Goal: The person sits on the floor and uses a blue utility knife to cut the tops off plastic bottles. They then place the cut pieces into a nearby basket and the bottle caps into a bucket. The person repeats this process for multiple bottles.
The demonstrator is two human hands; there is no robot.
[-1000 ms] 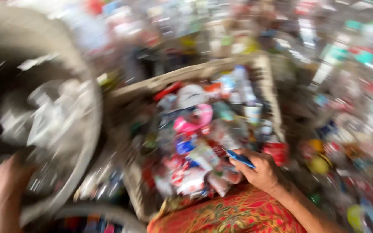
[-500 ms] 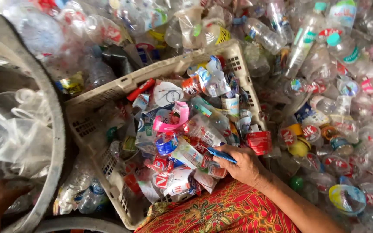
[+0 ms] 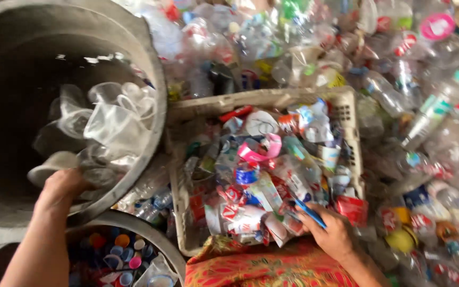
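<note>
Over the white basket (image 3: 346, 114) of torn labels (image 3: 251, 196), the right hand (image 3: 331, 234) grips a blue cutter (image 3: 308, 212), fingers closed around it. Left hand (image 3: 59, 187) presses clear plastic cups (image 3: 104, 125) inside the big grey tub (image 3: 150, 74); its grip cannot be judged. Bottle caps (image 3: 115, 255) fill a bucket below, crushed bottles (image 3: 426, 122) lie around.

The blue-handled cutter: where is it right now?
Head view, lower right: the blue-handled cutter is in the right hand, over the near edge of the white plastic basket of torn labels.
</note>
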